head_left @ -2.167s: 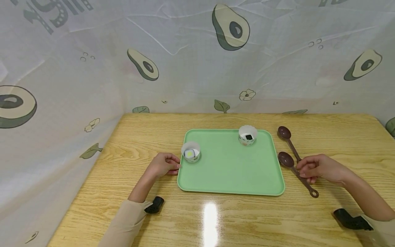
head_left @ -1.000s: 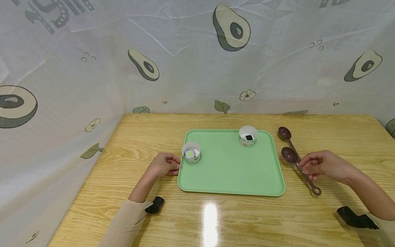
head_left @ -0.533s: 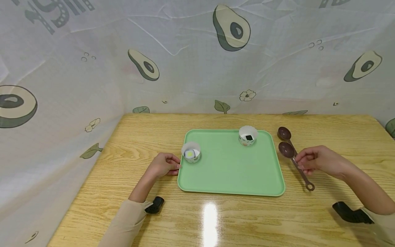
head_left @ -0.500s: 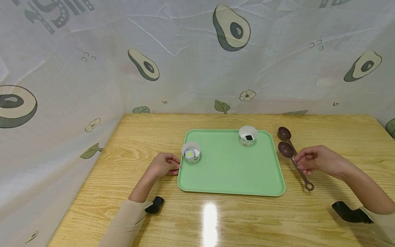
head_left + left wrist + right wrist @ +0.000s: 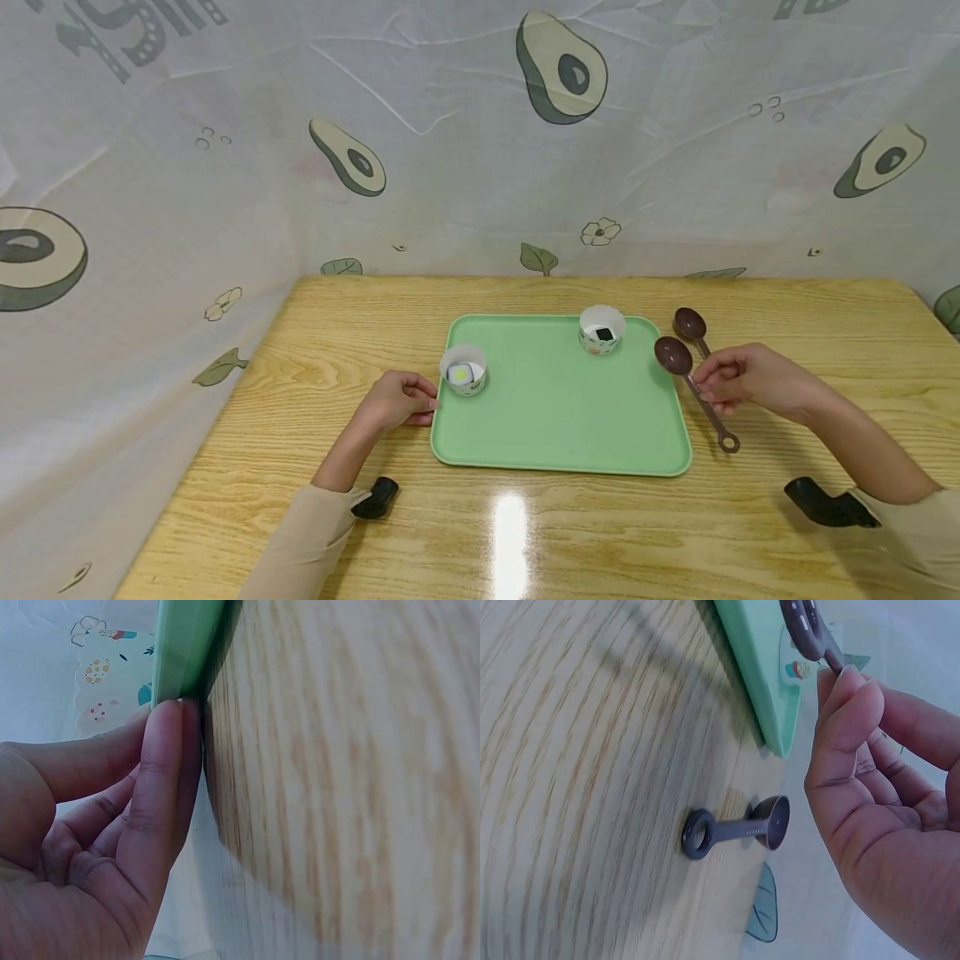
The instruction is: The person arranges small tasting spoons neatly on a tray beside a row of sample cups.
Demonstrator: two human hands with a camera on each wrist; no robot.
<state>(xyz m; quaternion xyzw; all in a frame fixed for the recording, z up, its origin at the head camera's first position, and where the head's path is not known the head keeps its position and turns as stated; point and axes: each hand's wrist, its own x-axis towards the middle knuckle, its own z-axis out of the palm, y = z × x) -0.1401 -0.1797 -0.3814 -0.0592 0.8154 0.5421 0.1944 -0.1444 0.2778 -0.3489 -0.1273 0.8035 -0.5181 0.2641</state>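
My right hand [image 5: 731,379] pinches the handle of a dark brown measuring spoon [image 5: 673,356], holding it above the table with its bowl over the right rim of the green tray [image 5: 570,400]. In the right wrist view the ring end [image 5: 802,630] of this spoon sticks out past my fingertips. A second brown measuring spoon [image 5: 690,323] lies on the table behind; its full length shows in the right wrist view, near the tray corner. My left hand [image 5: 397,400] pinches the tray's left rim [image 5: 176,660] between thumb and fingers.
On the tray stand two printed white paper cups. The left cup [image 5: 463,382] holds a pale piece with a yellow-green spot; the back right cup [image 5: 602,342] holds a small black square. A wooden table [image 5: 600,533] carries everything, with an avocado-print curtain [image 5: 465,167] behind.
My right hand has lifted the nearer measuring spoon and carried it left and slightly back, to the tray's right rim. The left hand, tray, cups and other spoon have stayed put.
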